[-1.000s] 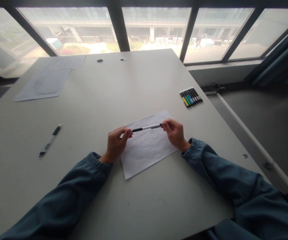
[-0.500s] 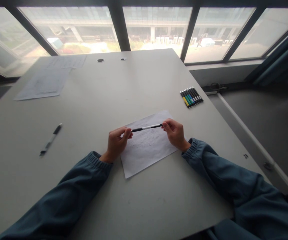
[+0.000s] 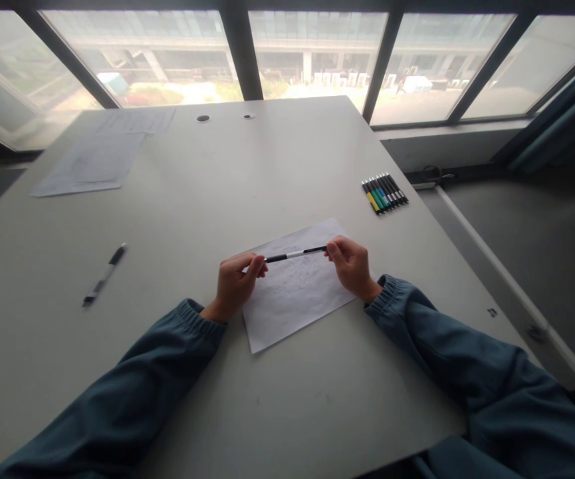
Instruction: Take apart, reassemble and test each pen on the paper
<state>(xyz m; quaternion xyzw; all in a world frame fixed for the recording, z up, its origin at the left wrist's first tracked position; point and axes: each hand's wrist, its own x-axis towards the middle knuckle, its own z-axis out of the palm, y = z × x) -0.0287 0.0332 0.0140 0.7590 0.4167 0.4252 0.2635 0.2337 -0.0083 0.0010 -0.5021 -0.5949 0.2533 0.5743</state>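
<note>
The left hand (image 3: 237,283) and the right hand (image 3: 351,265) are gripping opposite ends of a black-and-white pen (image 3: 296,254), which is spanning the gap over a marked sheet (image 3: 287,316). A second pen (image 3: 105,275) is lying to the left, and a pen row (image 3: 385,193) is resting beyond the right hand. Farther back, loose papers (image 3: 92,156) are lying near the windows (image 3: 317,40).

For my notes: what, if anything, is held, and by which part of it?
A black-and-white pen, by both ends: left fingers pinch one, right fingers the other.
</note>
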